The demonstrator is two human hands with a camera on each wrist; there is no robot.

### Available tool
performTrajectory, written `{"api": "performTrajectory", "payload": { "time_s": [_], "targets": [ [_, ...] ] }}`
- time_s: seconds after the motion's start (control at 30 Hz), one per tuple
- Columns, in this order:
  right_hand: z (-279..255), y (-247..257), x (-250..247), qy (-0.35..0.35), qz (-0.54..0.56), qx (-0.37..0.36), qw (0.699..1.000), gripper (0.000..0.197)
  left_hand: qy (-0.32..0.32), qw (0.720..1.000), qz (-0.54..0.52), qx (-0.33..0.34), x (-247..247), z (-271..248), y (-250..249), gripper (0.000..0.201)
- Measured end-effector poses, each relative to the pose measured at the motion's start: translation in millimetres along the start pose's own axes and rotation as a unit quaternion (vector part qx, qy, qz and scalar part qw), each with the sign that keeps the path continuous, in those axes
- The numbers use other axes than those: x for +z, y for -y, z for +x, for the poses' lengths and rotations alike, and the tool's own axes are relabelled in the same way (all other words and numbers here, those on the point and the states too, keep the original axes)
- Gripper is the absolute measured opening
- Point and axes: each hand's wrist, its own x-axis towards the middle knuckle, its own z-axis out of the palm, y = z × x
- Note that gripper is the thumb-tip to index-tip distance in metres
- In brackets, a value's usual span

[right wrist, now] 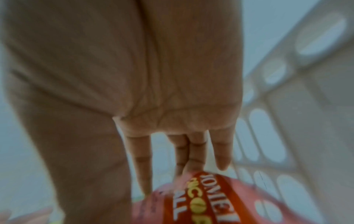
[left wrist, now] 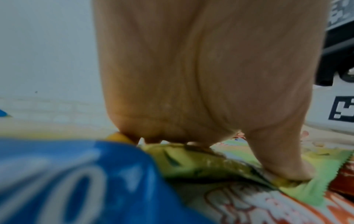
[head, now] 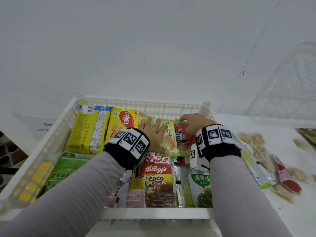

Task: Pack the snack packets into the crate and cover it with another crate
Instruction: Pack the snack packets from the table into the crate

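Note:
A white crate [head: 142,101] in front of me holds several snack packets: yellow nabati wafers [head: 123,124], Coco Pops [head: 157,185] and green bags. My left hand [head: 152,132] lies flat with straight fingers on a green Apollo packet [head: 168,139] at the crate's far side. The left wrist view shows the palm [left wrist: 201,75] pressing that green packet [left wrist: 201,165]. My right hand [head: 193,125] rests its fingertips on a red packet [head: 181,132] beside it. In the right wrist view the fingers [right wrist: 184,151] are straight and touch the red packet [right wrist: 210,201] near the crate wall [right wrist: 306,106].
A second white crate [head: 290,86] stands at the back right on the table. Loose packets lie right of the crate: a green-white one [head: 256,170], a red-pink one [head: 285,177] and beige ones [head: 258,144]. A blue packet [left wrist: 76,181] sits under my left wrist.

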Motion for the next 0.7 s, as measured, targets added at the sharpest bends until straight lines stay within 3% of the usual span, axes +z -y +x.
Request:
{"api": "performTrajectory", "payload": {
  "time_s": [0.13,0.3,0.47,0.6,0.7],
  "targets": [
    [0,0,2,-0.067,-0.012,0.016,0.998,0.047,-0.009,1.000,-0.001,-0.002,1,0,-1,0.100],
    [-13,-5,-13,-0.143,0.072,0.039,0.986,0.019,-0.013,1.000,0.001,-0.003,2,2,0,0.102],
    [-34,-19,-33,-0.208,0.137,0.043,0.968,0.018,-0.022,1.000,0.009,-0.005,4,5,0,0.102],
    [-47,-23,-42,-0.196,0.239,0.008,0.951,0.019,-0.009,1.000,0.010,-0.005,2,4,0,0.102],
    [-62,-13,-44,-0.096,0.276,-0.067,0.954,0.018,0.008,1.000,0.004,0.005,-2,1,4,0.097]
  ]
}}
